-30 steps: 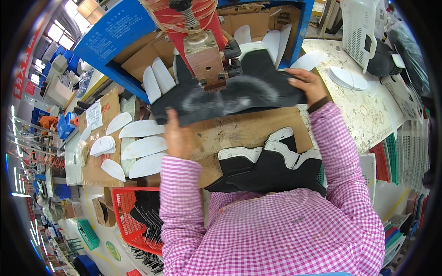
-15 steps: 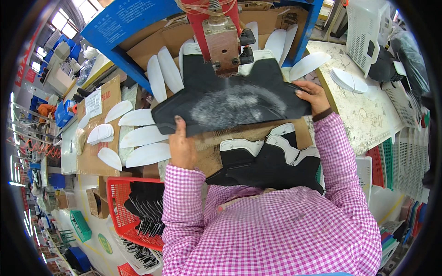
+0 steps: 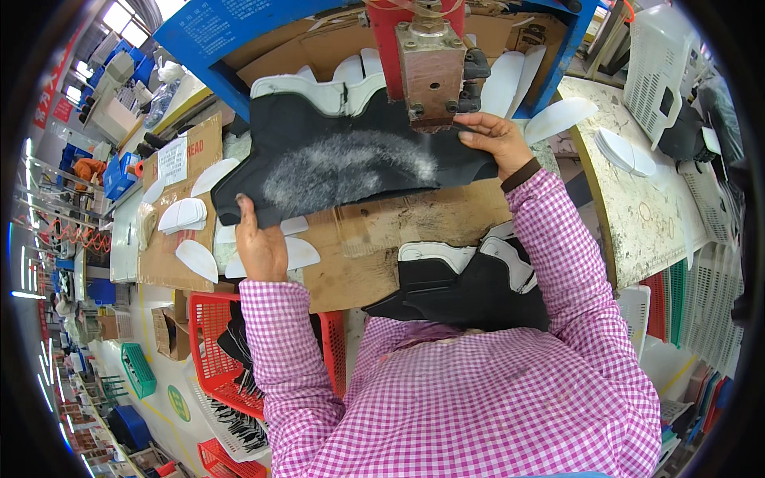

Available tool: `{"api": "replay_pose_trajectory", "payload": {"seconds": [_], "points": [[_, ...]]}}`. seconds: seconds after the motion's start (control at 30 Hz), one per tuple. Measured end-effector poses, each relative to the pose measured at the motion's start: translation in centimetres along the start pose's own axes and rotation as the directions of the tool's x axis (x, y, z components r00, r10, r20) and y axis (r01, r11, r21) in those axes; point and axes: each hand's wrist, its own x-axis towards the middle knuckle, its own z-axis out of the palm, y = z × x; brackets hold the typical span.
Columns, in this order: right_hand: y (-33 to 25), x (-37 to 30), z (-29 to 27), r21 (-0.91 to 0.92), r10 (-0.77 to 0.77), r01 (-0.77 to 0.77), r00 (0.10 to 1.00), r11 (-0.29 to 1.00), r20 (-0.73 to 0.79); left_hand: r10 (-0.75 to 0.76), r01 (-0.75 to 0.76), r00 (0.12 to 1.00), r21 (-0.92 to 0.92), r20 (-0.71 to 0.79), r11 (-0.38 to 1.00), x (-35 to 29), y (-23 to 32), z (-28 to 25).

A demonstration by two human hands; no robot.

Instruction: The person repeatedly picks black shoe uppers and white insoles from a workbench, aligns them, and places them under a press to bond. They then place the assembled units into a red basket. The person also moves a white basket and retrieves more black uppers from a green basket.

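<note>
A wide black shoe-upper piece (image 3: 351,167) with white-lined upper edges and a chalky white smear across its middle is held out flat. My left hand (image 3: 261,247) grips its lower left corner, thumb on top. On the opposite end, my right hand (image 3: 494,143) pinches the upper right edge between thumb and fingers. The metal press head (image 3: 433,72) stands over the right part of the piece and hides some of its edge. Closer to my body lie similar black pieces (image 3: 470,291) with white edges, overlapping on the cardboard-covered table (image 3: 351,271).
White half-oval pieces (image 3: 182,215) are spread on cardboard at the left; others (image 3: 625,151) lie on the right-hand table. A blue frame (image 3: 199,48) surrounds the press. Low on the left, a red basket (image 3: 209,338) holds black pieces. White crates (image 3: 657,80) stand at the right.
Both hands have carried the black piece leftward, so the press head now stands over its right part instead of its middle. The white-lined edge at its upper left has come into sight.
</note>
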Motion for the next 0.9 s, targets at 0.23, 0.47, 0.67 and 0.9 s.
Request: {"api": "replay_pose_trajectory", "payload": {"seconds": [0.23,0.47,0.67,0.9], "points": [[-4.0,-5.0,-4.9,-0.074,-0.014,-0.009,0.952,0.997,-0.307,-0.125,0.133,0.989,-0.097,0.082,0.986,1.4,-5.7,5.1],[-0.6,-3.7,-0.1,-0.019,-0.097,0.096,0.992,0.995,-0.083,-0.071,0.071,0.997,-0.012,-0.022,0.997,1.1,-1.2,1.3],[-2.8,-5.7,-2.8,-0.07,-0.116,0.105,0.977,0.992,-0.177,-0.084,0.083,0.994,0.026,0.063,0.996,-0.5,-2.6,3.7],[-5.3,-13.5,-7.8,-0.139,-0.15,0.108,0.929,0.984,-0.34,-0.259,0.294,0.919,-0.079,0.297,0.952,-3.5,-7.8,8.0]]}}
